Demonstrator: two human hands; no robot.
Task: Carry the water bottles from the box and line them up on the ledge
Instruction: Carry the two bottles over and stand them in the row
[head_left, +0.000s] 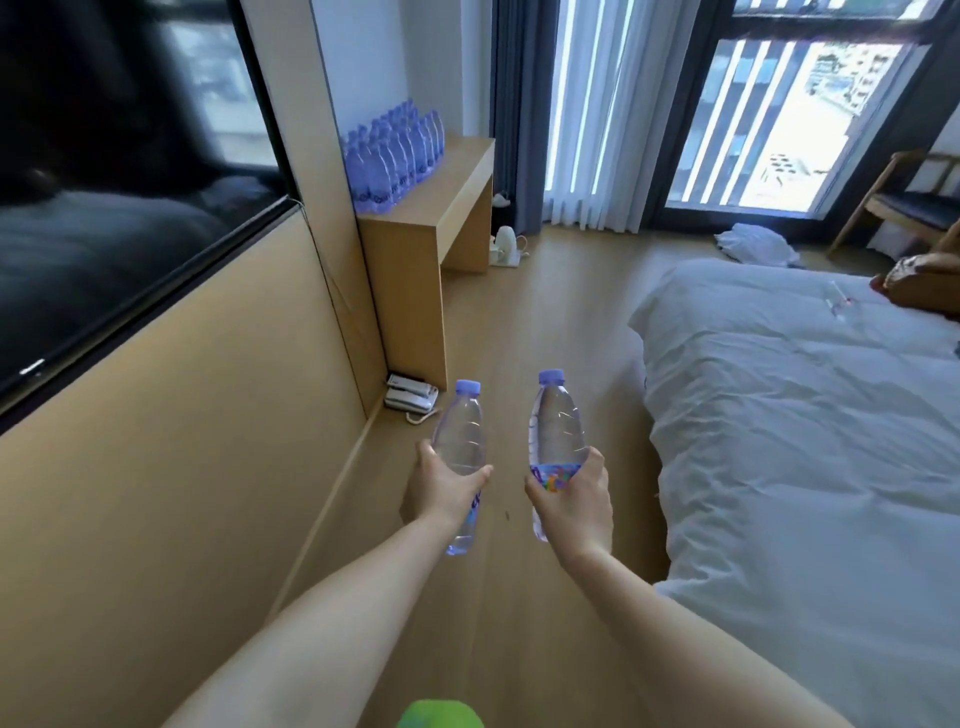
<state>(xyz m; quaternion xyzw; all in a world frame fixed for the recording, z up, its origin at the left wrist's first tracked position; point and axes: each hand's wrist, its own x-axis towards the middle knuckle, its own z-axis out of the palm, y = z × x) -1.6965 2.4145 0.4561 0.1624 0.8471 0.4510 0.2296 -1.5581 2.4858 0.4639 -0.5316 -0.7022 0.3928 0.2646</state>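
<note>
A strip of bare wooden floor (519, 312) is running ahead between the tan wall panelling (182, 467) and the white-covered bed (805, 441). A white corded telephone (410, 397) is lying at the foot of the light wooden ledge (457, 171), whose near end rows of blue-capped water bottles (395, 153) are occupying.

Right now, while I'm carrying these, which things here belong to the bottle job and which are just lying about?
Part of the job:
bottle in left hand, left hand
bottle in right hand, right hand
rows of bottles already standing on the wooden ledge

Just lying about:
telephone on the floor
white kettle on the floor
bed
white cloth by the window
wall television
</note>
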